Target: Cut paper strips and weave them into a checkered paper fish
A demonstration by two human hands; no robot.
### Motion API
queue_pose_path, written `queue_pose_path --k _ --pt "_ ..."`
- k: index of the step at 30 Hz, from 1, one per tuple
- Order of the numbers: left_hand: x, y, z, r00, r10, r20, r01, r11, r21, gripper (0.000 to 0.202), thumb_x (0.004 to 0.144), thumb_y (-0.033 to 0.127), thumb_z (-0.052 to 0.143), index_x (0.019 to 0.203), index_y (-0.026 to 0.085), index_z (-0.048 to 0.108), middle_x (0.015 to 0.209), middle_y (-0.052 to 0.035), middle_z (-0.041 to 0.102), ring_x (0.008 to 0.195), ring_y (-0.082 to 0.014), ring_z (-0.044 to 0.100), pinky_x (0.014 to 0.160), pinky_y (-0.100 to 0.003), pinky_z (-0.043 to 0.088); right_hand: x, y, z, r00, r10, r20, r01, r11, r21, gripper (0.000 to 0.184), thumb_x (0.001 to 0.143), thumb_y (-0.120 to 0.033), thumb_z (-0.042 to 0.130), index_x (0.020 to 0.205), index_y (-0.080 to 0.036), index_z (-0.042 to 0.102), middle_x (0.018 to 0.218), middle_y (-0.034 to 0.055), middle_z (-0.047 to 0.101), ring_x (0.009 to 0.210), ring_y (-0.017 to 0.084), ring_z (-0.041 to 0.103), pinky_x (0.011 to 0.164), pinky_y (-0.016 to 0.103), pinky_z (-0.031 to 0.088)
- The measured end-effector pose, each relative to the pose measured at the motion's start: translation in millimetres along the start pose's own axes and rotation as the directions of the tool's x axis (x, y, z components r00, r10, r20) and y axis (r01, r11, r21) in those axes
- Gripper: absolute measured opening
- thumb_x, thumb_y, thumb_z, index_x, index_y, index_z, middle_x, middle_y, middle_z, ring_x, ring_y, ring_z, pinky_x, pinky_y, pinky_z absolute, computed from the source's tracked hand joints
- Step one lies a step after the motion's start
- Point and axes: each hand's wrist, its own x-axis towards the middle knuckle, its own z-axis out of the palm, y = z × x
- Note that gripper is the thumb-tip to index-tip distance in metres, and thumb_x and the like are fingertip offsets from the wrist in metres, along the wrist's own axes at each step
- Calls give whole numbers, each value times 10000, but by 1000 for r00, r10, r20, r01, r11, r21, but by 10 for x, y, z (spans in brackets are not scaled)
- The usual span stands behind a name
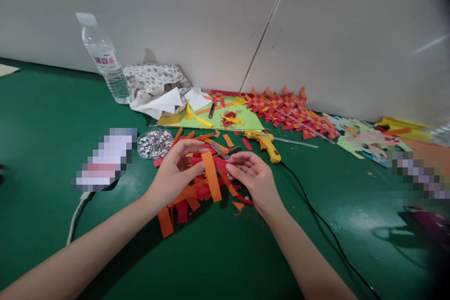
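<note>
Both my hands work over a heap of red and orange paper strips (190, 197) on a green table (52, 122). My left hand (176, 168) pinches a red strip (214, 163) between thumb and fingers, and an orange strip (211, 176) hangs folded over that red one. My right hand (255, 178) holds the other end of the red strip with its fingers curled. Scissors (220, 150) lie just behind the hands among loose strips.
A yellow glue gun (267, 143) with a black cord (326, 229) lies right of the hands. A dish of googly eyes (154, 143), a water bottle (103, 61), a patterned pouch (151, 79), a green sheet (218, 119) and woven paper fish (288, 108) sit behind.
</note>
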Motion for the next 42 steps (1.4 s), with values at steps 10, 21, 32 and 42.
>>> queue_pose_path --k 10,21,32,42 --pt "6 7 -5 988 -153 -17 150 984 -91 254 739 299 698 943 204 579 737 0 667 646 -124 645 571 -217 542 -19 39 8 997 -57 45 58 998 -35 322 583 -303 804 822 -220 605 843 14 679 789 161 662 768 321 559" --pt "26 -16 -34 989 -139 -52 136 989 -58 205 740 328 709 887 191 662 841 -26 697 719 -127 649 590 -194 532 3 15 -41 995 102 14 -102 995 19 264 556 -293 825 753 -198 676 728 -10 686 668 110 641 670 233 531" --pt "-18 -21 22 985 -173 22 174 980 -101 225 682 345 747 825 176 706 853 -35 731 694 -137 659 607 -222 555 14 53 -35 999 36 16 -38 996 86 289 545 -268 840 793 -219 700 758 1 718 739 137 677 720 253 570" --pt "-29 39 57 985 -171 -4 171 985 -27 240 676 280 743 880 186 660 790 -7 701 618 -128 654 587 -241 559 -12 51 14 999 -46 20 45 997 65 305 568 -255 826 822 -220 661 836 14 714 779 152 672 757 291 554"
